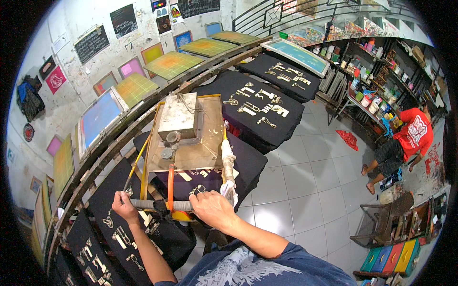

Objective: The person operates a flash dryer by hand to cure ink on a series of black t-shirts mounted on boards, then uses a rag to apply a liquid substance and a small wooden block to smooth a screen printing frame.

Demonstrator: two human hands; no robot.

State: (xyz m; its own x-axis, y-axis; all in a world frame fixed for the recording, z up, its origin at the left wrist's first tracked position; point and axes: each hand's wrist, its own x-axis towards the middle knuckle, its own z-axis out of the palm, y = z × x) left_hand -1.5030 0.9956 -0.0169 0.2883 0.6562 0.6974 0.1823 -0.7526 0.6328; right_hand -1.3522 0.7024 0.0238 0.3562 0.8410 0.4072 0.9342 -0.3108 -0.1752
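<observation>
A flat heating unit, with a pale metal box on top, hangs over black shirts in front of me. A grey taped bar forms its near handle. My left hand is closed at the left end of this bar, beside a thin yellow-and-dark rod. Over its right part wraps my right hand, knuckles up. An orange strap runs from the unit down to the bar between my hands. Under the unit lies a black shirt with pale print, partly hidden.
More printed black shirts lie along a curved rail. Behind it lean coloured screen frames. To the right, a person in a red shirt stands by crowded shelves. A red cloth lies on the tiled floor, near a chair.
</observation>
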